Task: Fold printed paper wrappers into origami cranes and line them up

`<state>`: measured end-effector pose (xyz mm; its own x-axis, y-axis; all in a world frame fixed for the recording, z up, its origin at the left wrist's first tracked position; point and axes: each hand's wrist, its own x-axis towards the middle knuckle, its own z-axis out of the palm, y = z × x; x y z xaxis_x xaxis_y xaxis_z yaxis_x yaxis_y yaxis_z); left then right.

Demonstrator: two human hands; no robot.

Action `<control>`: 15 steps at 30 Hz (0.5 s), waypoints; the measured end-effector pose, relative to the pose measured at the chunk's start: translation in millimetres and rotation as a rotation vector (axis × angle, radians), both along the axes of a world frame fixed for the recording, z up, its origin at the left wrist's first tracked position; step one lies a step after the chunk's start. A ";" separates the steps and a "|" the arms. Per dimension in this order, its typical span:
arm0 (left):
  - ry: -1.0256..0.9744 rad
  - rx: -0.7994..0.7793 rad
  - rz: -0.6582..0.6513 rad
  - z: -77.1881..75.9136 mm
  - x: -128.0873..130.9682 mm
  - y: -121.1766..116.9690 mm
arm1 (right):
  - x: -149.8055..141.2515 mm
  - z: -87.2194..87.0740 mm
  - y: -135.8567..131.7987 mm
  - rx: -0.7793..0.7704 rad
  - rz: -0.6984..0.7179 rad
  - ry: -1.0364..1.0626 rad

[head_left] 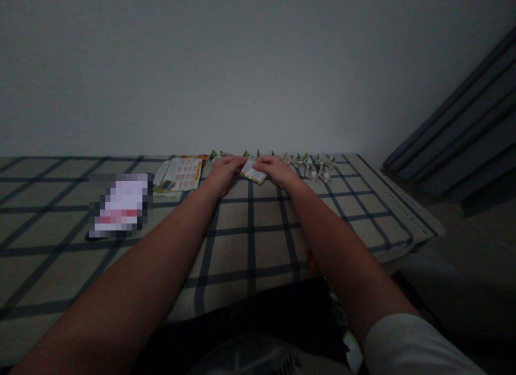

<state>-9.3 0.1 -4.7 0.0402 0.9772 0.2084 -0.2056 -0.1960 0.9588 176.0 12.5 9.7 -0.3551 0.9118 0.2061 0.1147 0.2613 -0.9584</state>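
Both my arms reach far forward over a checked cloth surface (250,240). My left hand (224,173) and my right hand (278,171) meet over a small printed paper piece (253,173), each pinching one end of it just above the cloth. Behind the hands, along the wall, runs a row of several small folded paper shapes (310,163), green and white. Left of my left hand lies a stack of printed leaflets (181,174).
A blurred flat rectangular object (120,204) lies on the cloth at the left. A white wall (242,69) rises right behind the surface. At the right, the cloth's edge (407,214) drops off beside dark curtains (463,144). The room is dim.
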 end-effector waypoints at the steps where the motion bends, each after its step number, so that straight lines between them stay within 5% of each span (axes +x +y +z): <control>1: -0.005 -0.008 -0.012 0.4 -0.2 -0.1 | 0.2 -0.3 0.1 -0.002 0.003 0.007; 15: 0.294 0.156 0.162 -2.1 -4.3 0.2 | -3.2 8.0 -8.9 -0.002 -0.034 -0.074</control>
<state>-13.6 0.2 -6.8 -0.0325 0.9332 0.3579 0.1203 -0.3519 0.9283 172.7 3.6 17.7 -0.3379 0.9241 0.1787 0.1941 0.2542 -0.9475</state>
